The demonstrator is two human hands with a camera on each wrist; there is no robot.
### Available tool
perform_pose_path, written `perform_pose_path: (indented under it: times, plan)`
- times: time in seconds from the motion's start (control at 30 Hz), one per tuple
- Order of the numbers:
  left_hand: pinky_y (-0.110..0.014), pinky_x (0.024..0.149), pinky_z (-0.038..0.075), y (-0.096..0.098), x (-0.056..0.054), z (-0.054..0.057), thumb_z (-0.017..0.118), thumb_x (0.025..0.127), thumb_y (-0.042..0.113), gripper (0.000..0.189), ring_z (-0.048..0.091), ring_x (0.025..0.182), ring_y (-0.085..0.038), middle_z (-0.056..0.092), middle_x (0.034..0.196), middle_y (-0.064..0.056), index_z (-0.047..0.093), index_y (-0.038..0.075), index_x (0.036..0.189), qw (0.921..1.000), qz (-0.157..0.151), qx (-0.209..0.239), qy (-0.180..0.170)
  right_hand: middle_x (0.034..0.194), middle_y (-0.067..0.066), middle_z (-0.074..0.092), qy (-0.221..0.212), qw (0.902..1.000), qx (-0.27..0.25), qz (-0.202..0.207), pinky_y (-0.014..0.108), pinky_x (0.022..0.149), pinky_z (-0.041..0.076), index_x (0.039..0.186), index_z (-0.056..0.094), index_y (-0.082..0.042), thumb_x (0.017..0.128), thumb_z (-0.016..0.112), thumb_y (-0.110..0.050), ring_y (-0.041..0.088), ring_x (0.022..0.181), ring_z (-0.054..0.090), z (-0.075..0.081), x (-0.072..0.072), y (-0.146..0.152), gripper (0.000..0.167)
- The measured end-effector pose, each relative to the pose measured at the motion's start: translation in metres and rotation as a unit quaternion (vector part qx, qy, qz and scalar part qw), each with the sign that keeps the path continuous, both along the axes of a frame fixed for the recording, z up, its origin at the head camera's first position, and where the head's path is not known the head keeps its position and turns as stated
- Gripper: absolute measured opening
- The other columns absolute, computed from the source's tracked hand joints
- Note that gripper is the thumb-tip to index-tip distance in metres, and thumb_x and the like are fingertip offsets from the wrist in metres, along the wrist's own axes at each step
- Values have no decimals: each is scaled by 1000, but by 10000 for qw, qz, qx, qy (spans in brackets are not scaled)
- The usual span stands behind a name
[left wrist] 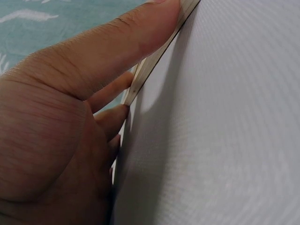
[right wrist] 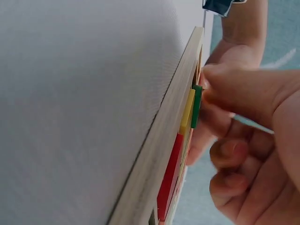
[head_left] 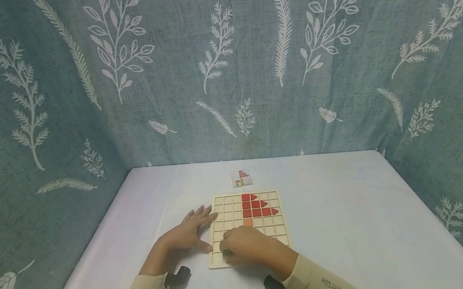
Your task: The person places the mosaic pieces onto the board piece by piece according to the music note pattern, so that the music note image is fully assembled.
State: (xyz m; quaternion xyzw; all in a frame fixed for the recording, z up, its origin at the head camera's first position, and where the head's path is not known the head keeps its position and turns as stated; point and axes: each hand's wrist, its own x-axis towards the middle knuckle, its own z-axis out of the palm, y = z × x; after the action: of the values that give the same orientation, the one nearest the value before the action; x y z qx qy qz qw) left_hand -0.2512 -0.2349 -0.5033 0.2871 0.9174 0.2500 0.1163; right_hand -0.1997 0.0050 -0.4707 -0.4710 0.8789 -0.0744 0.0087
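A wooden grid board [head_left: 227,200] lies on the table, with red tiles [head_left: 257,212] in stepped rows, some with pointed ends, and an orange square tile [head_left: 247,222] below them. My right hand [head_left: 245,245] is over the board's near part and pinches a green tile [right wrist: 197,106] between thumb and forefinger. Under it in the right wrist view, a yellow tile [right wrist: 187,112] and a red tile [right wrist: 169,178] sit in the board; my hand hides them from the head view. My left hand [head_left: 187,233] rests at the board's left edge, fingers spread and thumb touching the side.
Beyond the board lies a small picture card [head_left: 241,178] showing a grid with coloured shapes. A white cloth [head_left: 342,208] covers the table. Teal leaf-patterned curtains [head_left: 250,70] stand at the back and both sides. Dark wrist devices [head_left: 178,276] are on both arms.
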Motion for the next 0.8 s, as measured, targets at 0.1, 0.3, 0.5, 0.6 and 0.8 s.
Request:
perform_pose_path:
  times: [0.1, 0.3, 0.5, 0.6, 0.8]
  plan:
    - [-54, 116, -2, 0, 0, 0, 82, 65, 54, 105, 3, 147, -35, 17, 160, -13, 38, 15, 151, 10000, -30, 50, -2, 93, -16, 66, -180, 9997, -163, 25, 20, 81, 51, 103, 75, -21, 86, 70, -24, 0, 88, 61, 1, -1, 3, 18]
    - [-53, 116, -2, 1, 1, 1, 81, 64, 56, 105, 2, 147, -33, 16, 161, -11, 38, 18, 151, 10000, 38, -16, -8, 101, -17, 67, -544, 9972, -445, -261, 23, 88, 50, 101, 75, -21, 86, 72, -22, 2, 98, 62, 2, -3, 11, 15]
    - [-55, 116, -1, 0, 2, 1, 82, 64, 55, 104, 2, 147, -34, 16, 160, -12, 38, 17, 151, 10000, 41, 12, -37, 90, -20, 65, -342, 9988, -348, 26, 17, 79, 50, 94, 75, -24, 85, 71, -21, -3, 85, 60, 2, -3, 9, 10]
    - [-55, 116, -1, 1, 3, 2, 83, 64, 54, 104, 2, 147, -34, 17, 160, -12, 39, 16, 151, 9999, 62, 40, -95, 87, -20, 63, -146, 9996, -235, 108, 15, 75, 49, 93, 75, -25, 84, 71, -21, -5, 80, 57, 1, -2, 7, 11]
    - [-55, 116, -2, 1, 4, 3, 83, 65, 51, 103, 2, 147, -34, 17, 160, -13, 39, 16, 150, 9997, 109, 107, -177, 80, -20, 60, -55, 9996, -156, 229, 15, 68, 47, 93, 77, -25, 84, 71, -21, -3, 71, 52, 5, 0, 3, 12]
